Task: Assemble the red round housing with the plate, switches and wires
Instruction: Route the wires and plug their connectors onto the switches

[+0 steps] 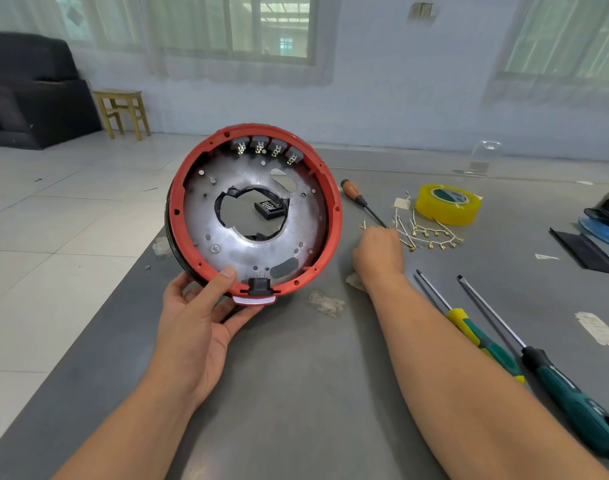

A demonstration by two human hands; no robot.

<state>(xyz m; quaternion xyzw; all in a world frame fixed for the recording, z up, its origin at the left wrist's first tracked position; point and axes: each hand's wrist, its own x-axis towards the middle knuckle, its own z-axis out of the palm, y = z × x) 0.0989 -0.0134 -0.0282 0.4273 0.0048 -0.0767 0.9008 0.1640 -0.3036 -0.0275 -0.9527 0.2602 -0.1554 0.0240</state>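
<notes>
My left hand (195, 327) grips the lower rim of the red round housing (334, 216), holding it tilted up off the grey table with its open side toward me. A silver metal plate (306, 230) with a big centre hole sits inside it. Several grey switches (266, 147) line the top inner rim, and a black connector (260, 284) sits at the bottom. My right hand (377, 252) reaches over the table to the loose white wires (431, 233) with brass terminals, fingers curled at their left end; what they pinch is hidden.
An orange-handled screwdriver (351, 190) lies just beyond my right hand. A yellow tape roll (446, 204) sits behind the wires. Two green-handled screwdrivers (486, 344) (573, 400) lie at the right. A small black part (270, 207) shows through the plate hole. The table's left edge (99, 327) drops to tiled floor.
</notes>
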